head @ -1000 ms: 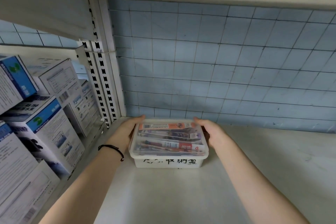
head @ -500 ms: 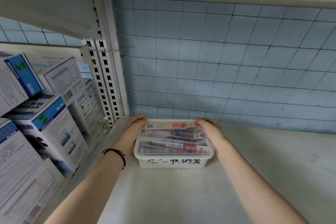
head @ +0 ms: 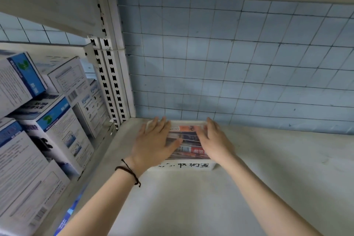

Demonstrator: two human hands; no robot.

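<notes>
On smooth shelf, rectangular plastic box

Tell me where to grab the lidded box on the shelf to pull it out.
Probably best to grip the box by its two side walls, just under the rim, one hand per side, coming from the front. Its back sits close to the mesh, leaving little reach behind, and the flat lid, where the left hand and right hand lie flat, offers no hold.

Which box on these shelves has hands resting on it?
The small white box with handwriting on its front; left hand and right hand lie flat on its clear lid. The blue-printed cartons are untouched.
</notes>
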